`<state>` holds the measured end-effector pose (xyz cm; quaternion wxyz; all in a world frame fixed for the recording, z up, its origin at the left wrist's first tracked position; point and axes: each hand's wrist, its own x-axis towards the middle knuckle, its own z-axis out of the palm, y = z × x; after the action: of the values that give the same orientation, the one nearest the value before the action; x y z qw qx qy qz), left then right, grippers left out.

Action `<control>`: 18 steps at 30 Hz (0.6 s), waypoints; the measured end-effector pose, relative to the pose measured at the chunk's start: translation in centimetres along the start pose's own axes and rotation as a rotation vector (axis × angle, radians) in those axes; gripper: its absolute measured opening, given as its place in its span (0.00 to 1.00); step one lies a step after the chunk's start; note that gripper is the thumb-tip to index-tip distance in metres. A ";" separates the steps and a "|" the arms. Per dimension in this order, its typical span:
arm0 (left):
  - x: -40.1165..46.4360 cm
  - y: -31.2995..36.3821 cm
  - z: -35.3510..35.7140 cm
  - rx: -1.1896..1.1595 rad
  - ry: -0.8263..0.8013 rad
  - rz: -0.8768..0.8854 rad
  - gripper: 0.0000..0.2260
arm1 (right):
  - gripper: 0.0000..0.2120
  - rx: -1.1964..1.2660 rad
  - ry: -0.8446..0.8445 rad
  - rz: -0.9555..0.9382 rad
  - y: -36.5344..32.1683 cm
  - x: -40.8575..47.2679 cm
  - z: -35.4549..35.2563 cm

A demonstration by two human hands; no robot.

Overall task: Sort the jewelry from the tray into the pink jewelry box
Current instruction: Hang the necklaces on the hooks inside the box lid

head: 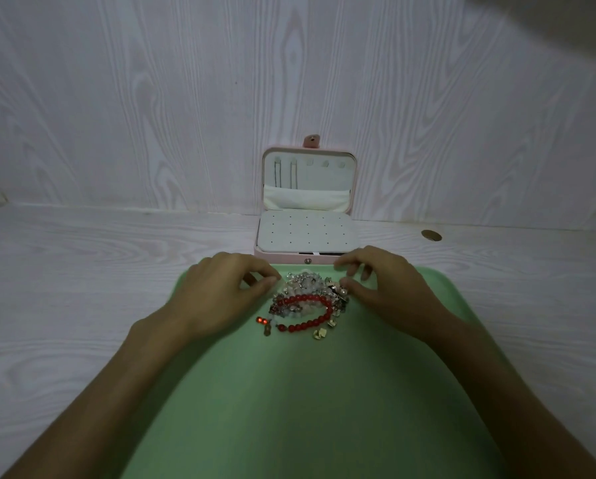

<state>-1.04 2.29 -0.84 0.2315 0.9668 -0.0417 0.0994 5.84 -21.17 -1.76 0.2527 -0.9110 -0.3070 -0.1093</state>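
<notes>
A tangled pile of jewelry lies on the far part of a green tray; it includes a red bead bracelet, pale beads and small metal charms. Just behind the tray stands the pink jewelry box, its lid open and leaning on the wall. A white perforated panel covers its base. My left hand is at the pile's left edge, thumb and forefinger pinched together on a piece there. My right hand is at the right edge, thumb tip on the pile and fingers curled above; whether it holds anything is unclear.
The tray and box sit on a white wood-grain tabletop against a matching back wall. A round cable hole is at the back right. The lid's inside shows hooks and a cloth pocket.
</notes>
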 end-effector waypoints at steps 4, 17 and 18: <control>-0.2 0.7 0.0 0.043 -0.096 0.052 0.16 | 0.10 -0.005 -0.134 -0.023 -1.1 -0.1 0.0; 0.0 0.3 0.1 -0.142 -0.169 0.055 0.06 | 0.05 0.051 -0.028 -0.010 -2.0 2.0 -0.9; 0.0 0.2 0.1 -0.140 -0.172 0.052 0.07 | 0.06 0.030 -0.073 -0.042 -2.4 2.5 -1.0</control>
<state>-1.05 2.05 -0.86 0.2913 0.9519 -0.0934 0.0190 6.27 -18.80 0.96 0.2529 -0.9038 -0.3366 -0.0768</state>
